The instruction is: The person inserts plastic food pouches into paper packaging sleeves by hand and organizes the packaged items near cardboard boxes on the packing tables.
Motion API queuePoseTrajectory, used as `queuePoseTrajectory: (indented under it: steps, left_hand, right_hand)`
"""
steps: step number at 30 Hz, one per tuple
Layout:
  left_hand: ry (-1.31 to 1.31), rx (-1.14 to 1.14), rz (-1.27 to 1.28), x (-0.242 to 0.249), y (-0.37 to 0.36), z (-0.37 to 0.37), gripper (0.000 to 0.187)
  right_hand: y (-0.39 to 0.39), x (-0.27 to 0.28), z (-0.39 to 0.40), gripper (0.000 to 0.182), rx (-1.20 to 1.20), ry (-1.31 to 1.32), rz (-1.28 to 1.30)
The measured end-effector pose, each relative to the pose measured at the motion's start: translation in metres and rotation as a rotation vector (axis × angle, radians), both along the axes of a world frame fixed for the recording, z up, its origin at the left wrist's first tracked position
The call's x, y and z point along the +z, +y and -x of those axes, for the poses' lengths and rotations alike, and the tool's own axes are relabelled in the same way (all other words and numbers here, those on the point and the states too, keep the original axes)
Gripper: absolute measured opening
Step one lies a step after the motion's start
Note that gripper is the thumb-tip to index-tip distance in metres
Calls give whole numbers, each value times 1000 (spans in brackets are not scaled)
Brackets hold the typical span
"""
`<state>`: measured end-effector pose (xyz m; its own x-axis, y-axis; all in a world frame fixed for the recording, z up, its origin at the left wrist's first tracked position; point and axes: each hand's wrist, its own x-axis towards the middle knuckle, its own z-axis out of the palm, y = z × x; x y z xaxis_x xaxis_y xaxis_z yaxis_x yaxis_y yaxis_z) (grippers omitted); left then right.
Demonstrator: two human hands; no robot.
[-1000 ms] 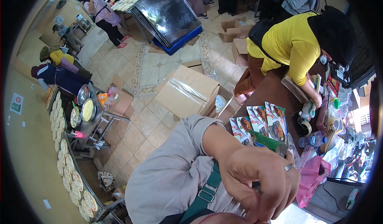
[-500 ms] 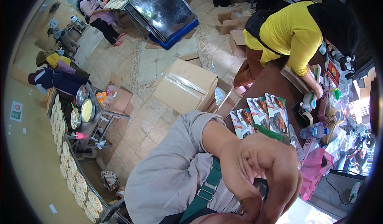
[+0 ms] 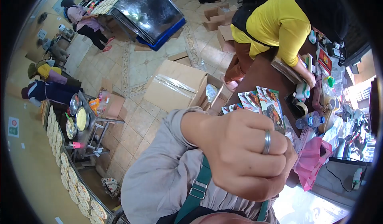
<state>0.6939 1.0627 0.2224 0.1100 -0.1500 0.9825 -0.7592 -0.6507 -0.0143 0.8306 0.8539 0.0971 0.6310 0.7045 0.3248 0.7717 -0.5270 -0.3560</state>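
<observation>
My left hand [image 3: 247, 156] is closed in a fist close to the camera, its back and knuckles turned up toward me. A silver ring [image 3: 267, 142] is on one finger. The curled fingers hide whatever may be inside. The beige sleeve [image 3: 151, 160] is pushed up the forearm, and a green strap with a buckle [image 3: 198, 189] crosses my clothing below. I cannot make out my right hand. Beyond the fist, printed food packets [image 3: 271, 106] lie on the brown table [image 3: 263, 78], partly covered by the hand.
A person in a yellow top [image 3: 275, 24] leans over the table. A water bottle [image 3: 309, 121], a tape roll [image 3: 301, 109] and a pink bag [image 3: 313, 160] are at right. A cardboard box [image 3: 175, 84] stands on the floor. Flat round breads [image 3: 81, 192] line the left counter.
My left hand has turned from showing its inner wrist and curled fingers to showing its knuckles and ring. It has shifted slightly left and stays closed. The camera view has shifted a little.
</observation>
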Motion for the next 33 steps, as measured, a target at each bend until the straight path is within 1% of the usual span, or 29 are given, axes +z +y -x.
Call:
queuePoseTrajectory:
  steps: [1, 3, 4, 5, 6, 7, 11, 12, 14, 16, 17, 19, 20, 21, 22, 25, 26, 29, 31, 33]
  left_hand:
    - [17, 55, -59, 3, 1, 1, 5]
    - [-2, 52, -156, 4, -1, 1, 6]
    - [3, 28, -180, 2, -6, 2, 7]
    - [11, 6, -204, 1, -9, 2, 7]
    - [-24, 25, -232, 1, -9, 0, 11]
    - [-59, 45, -260, 1, -9, -2, 21]
    - [-47, 72, -269, 2, -8, 4, 19]
    - [-17, 71, -302, 5, -5, 7, 19]
    - [72, 59, -397, 12, 4, 14, 20]
    - [66, 43, -369, 9, 3, 12, 27]
    - [6, 40, -279, 1, -3, 7, 34]
    - [-65, 70, -162, -5, -9, 2, 28]
    - [-75, 100, -133, -6, -10, 0, 18]
    - [-86, 129, -102, -8, -11, -1, 22]
    - [-56, 204, -85, -11, -11, 4, 29]
    - [-12, 116, -62, -13, 3, 11, 30]
    - [-11, 151, 13, -20, 6, 18, 30]
    - [-17, -18, 150, -29, 23, 22, 27]
    - [35, 36, 168, -43, 39, 25, 26]
    - [168, 188, 271, -59, 47, 38, 25]
  right_hand:
    - [1, 0, 0, 31, 5, -21, -19]
    - [3, -1, 0, 31, 21, -59, -57]
    - [3, -3, 1, 31, -31, -39, -36]
    - [4, -2, 0, 31, -15, -36, -24]
    - [4, 0, -1, 30, 2, -31, -11]
    - [4, 1, -2, 30, 19, -25, 3]
    - [5, 4, -2, 30, 46, 0, -52]
    - [2, -5, -4, 31, -25, 36, 12]
    - [2, -5, -4, 31, -12, 22, 11]
    - [3, -3, -5, 32, 13, 11, -15]
    - [3, -3, -5, 32, 15, -6, -1]
    - [3, -1, -6, 33, 22, -45, 23]
    - [3, -2, -6, 32, 13, -45, 26]
    - [2, -1, -7, 31, 12, -46, 20]
    - [2, 0, -7, 31, 9, -47, 15]
    - [-1, 1, -10, 29, -20, -26, 8]
    - [-3, 0, -11, 29, -35, -22, 7]
    - [-7, 0, -15, 28, -79, -14, -3]
    - [-10, 1, -17, 28, -107, -6, -20]
    - [-15, 4, -19, 28, -137, 7, -73]
